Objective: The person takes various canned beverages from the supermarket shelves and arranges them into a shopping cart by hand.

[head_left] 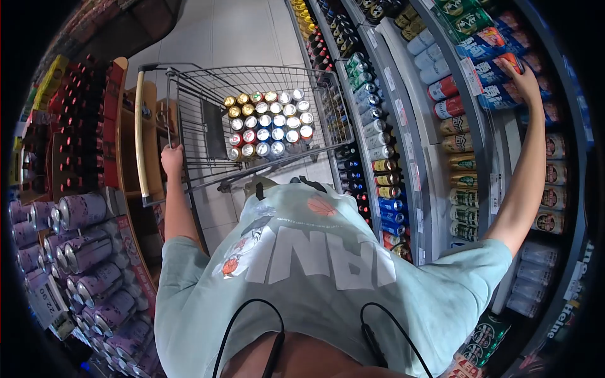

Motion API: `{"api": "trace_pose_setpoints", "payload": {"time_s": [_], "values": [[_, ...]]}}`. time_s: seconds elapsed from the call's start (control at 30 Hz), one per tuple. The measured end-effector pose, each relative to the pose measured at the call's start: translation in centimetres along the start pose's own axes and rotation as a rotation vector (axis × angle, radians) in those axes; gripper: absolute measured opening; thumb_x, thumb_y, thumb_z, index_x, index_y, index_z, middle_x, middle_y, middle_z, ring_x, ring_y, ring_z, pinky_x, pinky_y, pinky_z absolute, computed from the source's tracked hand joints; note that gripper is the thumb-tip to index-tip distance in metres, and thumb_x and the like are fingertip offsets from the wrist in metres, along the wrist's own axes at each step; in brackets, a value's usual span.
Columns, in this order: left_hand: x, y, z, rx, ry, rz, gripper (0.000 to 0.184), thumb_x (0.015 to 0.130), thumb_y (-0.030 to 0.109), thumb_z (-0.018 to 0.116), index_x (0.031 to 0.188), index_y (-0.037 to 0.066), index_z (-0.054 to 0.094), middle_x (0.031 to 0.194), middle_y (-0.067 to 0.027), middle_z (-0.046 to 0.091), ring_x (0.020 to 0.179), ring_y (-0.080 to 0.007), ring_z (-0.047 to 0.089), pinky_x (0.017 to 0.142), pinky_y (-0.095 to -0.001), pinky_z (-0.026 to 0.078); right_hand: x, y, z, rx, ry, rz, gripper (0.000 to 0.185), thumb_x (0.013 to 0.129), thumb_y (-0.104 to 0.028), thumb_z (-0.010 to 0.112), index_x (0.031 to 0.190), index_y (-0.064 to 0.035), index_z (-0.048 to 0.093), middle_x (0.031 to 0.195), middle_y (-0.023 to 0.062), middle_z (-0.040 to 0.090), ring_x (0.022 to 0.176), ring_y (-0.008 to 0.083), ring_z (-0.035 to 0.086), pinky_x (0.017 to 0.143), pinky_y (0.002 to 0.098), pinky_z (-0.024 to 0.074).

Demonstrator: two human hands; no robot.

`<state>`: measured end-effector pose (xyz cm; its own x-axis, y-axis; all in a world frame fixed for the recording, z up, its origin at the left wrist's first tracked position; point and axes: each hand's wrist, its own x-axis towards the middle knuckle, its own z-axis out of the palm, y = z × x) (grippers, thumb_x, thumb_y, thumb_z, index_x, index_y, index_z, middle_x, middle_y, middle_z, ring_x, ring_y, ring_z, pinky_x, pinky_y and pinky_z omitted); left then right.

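My left hand (171, 160) is closed around the metal frame of a shopping cart (252, 70), just inside its pale handle bar (142, 132). Many drink cans (271, 123) stand upright in tight rows in the cart, with gold, silver, blue and red showing. High on the right, my right hand (524, 83) reaches onto a shelf and its fingers curl over a blue pack of cans (495, 70) with orange print. Part of that pack is hidden by the hand. Similar blue packs (480, 44) lie beside it.
Shelves of cans and bottles (384, 151) run along the right side, with price tags (471, 75) on their edges. Purple cans (85, 211) are stacked at the left below dark red-capped bottles (82, 126). Pale floor tiles (220, 31) stretch beyond the cart.
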<state>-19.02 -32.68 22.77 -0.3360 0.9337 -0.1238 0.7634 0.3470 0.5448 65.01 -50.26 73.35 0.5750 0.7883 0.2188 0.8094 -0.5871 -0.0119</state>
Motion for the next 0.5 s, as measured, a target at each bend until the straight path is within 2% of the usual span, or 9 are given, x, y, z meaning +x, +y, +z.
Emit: {"api": "trace_pose_setpoints", "payload": {"time_s": [0.03,0.1,0.17,0.23,0.33,0.4,0.47,0.5], "values": [[0.3,-0.3,0.1,0.023,-0.006,0.001,0.034,0.079,0.029,0.072,0.102,0.005,0.068,0.097,-0.0155,0.071,0.097,-0.0332,0.067,0.084,-0.042,0.051,-0.1,-0.1,-1.0,0.048,-0.049,0.043,0.079,0.076,-0.065,0.069,0.119,0.002,0.062,0.1,0.0188,0.068,0.094,0.025,0.066,0.083,0.0353,0.0499],[0.5,-0.6,0.4,-0.005,-0.019,-0.023,0.035,0.078,0.03,0.073,0.103,0.006,0.067,0.096,-0.0159,0.071,0.097,-0.0336,0.068,0.083,-0.0426,0.051,-0.6,0.1,-2.3,0.038,0.064,-0.004,0.072,0.081,-0.056,0.071,0.126,-0.0024,0.058,0.092,0.0134,0.065,0.077,0.0187,0.063,0.065,0.0289,0.0475],[-0.2,0.3,-0.2,-0.03,-0.023,-0.043,0.034,0.079,0.029,0.072,0.103,0.006,0.067,0.094,-0.0156,0.072,0.096,-0.0327,0.068,0.083,-0.042,0.051,-1.1,0.7,-3.1,-0.08,0.342,-0.19,0.067,0.085,-0.047,0.071,0.136,-0.0088,0.05,0.084,0.008,0.064,0.055,0.0108,0.06,0.045,0.0226,0.0451],[0.0,0.0,-0.2,-0.013,-0.023,-0.041,0.033,0.079,0.028,0.072,0.103,0.006,0.067,0.092,-0.0151,0.072,0.095,-0.0319,0.069,0.083,-0.0415,0.052,-2.5,-0.1,-4.4,-0.133,0.42,-0.309,0.069,0.087,-0.045,0.07,0.142,-0.0122,0.045,0.094,0.0108,0.066,0.06,0.0111,0.063,0.048,0.023,0.0487],[0.4,-0.3,0.3,-0.043,-0.025,-0.048,0.03,0.081,0.026,0.07,0.103,0.007,0.067,0.089,-0.0132,0.073,0.092,-0.0288,0.07,0.082,-0.0399,0.052,-8.4,-8.9,-6.6,-0.141,0.139,-0.058,0.064,0.091,-0.04,0.067,0.144,-0.0135,0.044,0.115,0.0142,0.065,0.079,0.0139,0.069,0.062,0.0227,0.0541],[0.3,0.0,-0.2,-0.029,-0.077,-0.043,0.028,0.082,0.025,0.068,0.103,0.007,0.067,0.086,-0.0111,0.073,0.087,-0.0255,0.071,0.081,-0.0381,0.052,-9.0,-9.4,-4.8,-0.072,0.285,-0.446,0.061,0.091,-0.035,0.068,0.143,-0.0139,0.045,0.12,0.0136,0.063,0.096,0.0162,0.067,0.073,0.0245,0.0553],[0.3,0.5,-0.4,-0.042,-0.086,-0.063,0.027,0.083,0.024,0.068,0.103,0.006,0.067,0.086,-0.0106,0.073,0.087,-0.0244,0.072,0.081,-0.0375,0.052,-11.2,-13.7,-2.1,0.042,0.187,-0.575,0.064,0.088,-0.032,0.072,0.141,-0.0063,0.046,0.128,0.0166,0.06,0.109,0.022,0.064,0.088,0.0334,0.0544],[0.1,0.4,-0.5,-0.064,-0.092,-0.08,0.027,0.083,0.023,0.067,0.103,0.006,0.067,0.086,-0.01,0.073,0.086,-0.0233,0.072,0.08,-0.0368,0.052,-12.2,-15.4,0.0,0.102,0.152,-0.608,0.065,0.087,-0.032,0.073,0.141,-0.0071,0.046,0.129,0.0167,0.059,0.11,0.0227,0.064,0.089,0.0344,0.0537]]}}
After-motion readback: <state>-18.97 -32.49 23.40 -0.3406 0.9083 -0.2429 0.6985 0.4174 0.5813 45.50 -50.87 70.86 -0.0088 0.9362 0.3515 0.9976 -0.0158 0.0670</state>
